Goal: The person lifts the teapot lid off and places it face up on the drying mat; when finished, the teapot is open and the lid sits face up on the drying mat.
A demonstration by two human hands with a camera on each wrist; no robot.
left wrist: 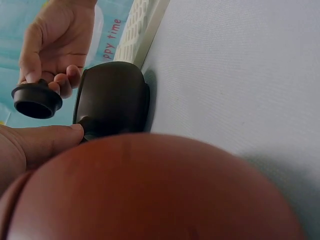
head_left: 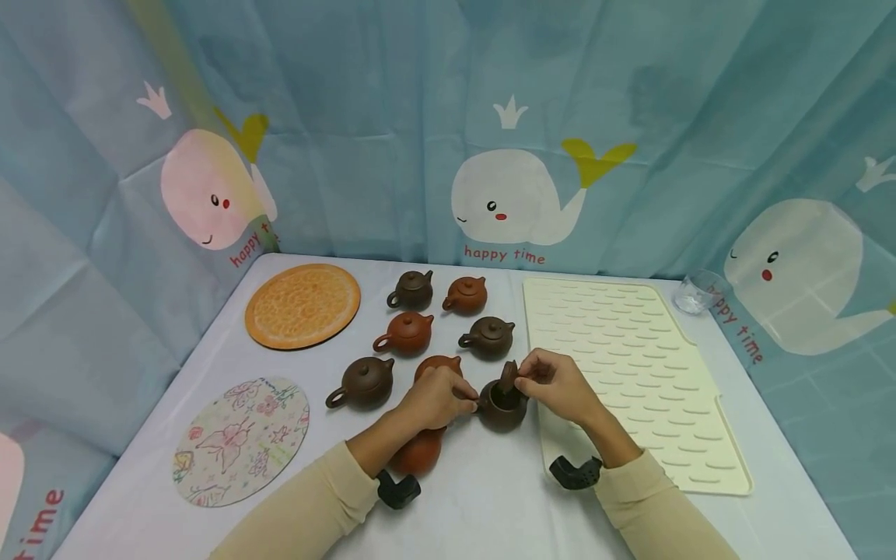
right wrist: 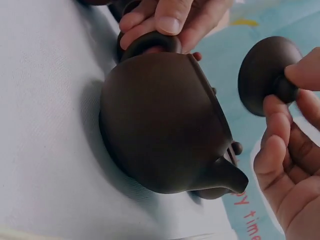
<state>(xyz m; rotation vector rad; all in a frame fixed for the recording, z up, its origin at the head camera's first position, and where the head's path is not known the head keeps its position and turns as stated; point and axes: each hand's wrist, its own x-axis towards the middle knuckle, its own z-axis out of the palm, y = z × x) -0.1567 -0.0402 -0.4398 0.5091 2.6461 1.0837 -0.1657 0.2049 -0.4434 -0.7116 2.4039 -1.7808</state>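
My left hand (head_left: 437, 398) holds the loop handle (right wrist: 152, 42) of a dark brown clay teapot (head_left: 502, 420), which stands open on the white table. My right hand (head_left: 560, 385) pinches the knob of the teapot's lid (right wrist: 267, 70) and holds it tilted on edge above the opening. In the right wrist view the lid is apart from the body, and the short spout (right wrist: 225, 175) points toward the right-hand side. A reddish teapot (head_left: 418, 453) sits beneath my left forearm, its rounded side filling the front of the left wrist view. Another reddish teapot (head_left: 437, 362) is partly covered by my left hand.
Several lidded teapots stand behind, including a dark one (head_left: 367, 383) and a reddish one (head_left: 408, 333). A cream ridged mat (head_left: 630, 373) lies right, with a clear glass (head_left: 698, 292) beyond. Left are an orange round mat (head_left: 302, 306) and a patterned round mat (head_left: 241, 443).
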